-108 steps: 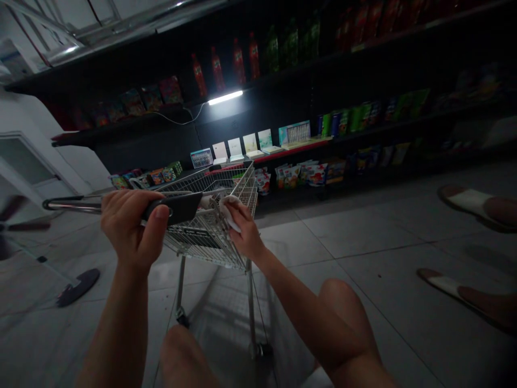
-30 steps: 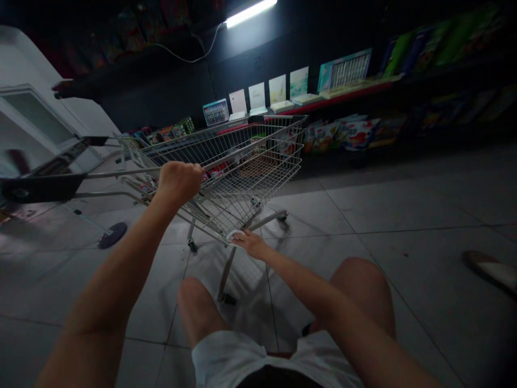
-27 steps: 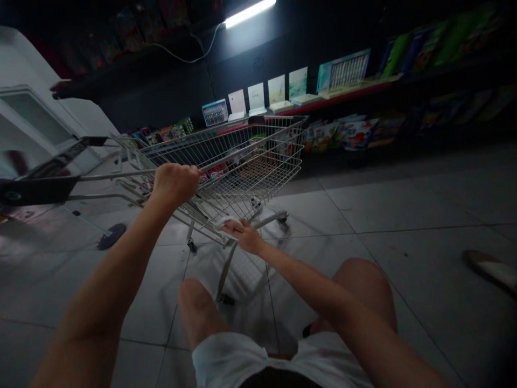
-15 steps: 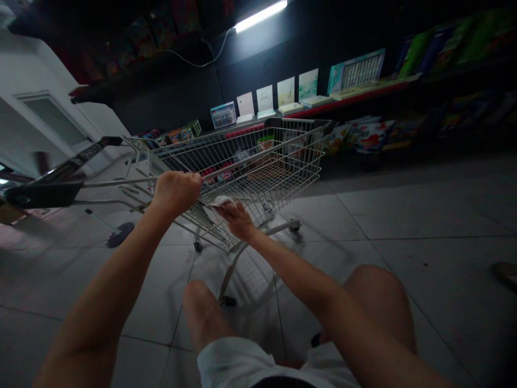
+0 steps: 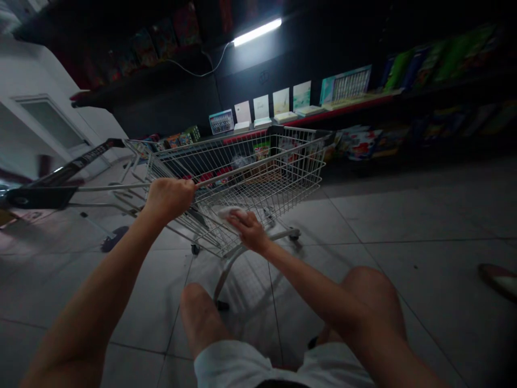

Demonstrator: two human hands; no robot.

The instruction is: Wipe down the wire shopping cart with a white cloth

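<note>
Cart stands ahead of me, long axis roughly left-right, my left hand wrapped round its top rail, right hand lower, gripping a white cloth.

A white tube light glares beyond a shopping cart in a dim room; packets to the shopping cart's right blur into darkness, and soft shadows spread across the floor beneath.

Grey wire shopping cart, upright, handle leftward; white cloth, bunched, at cart's near side.
</note>
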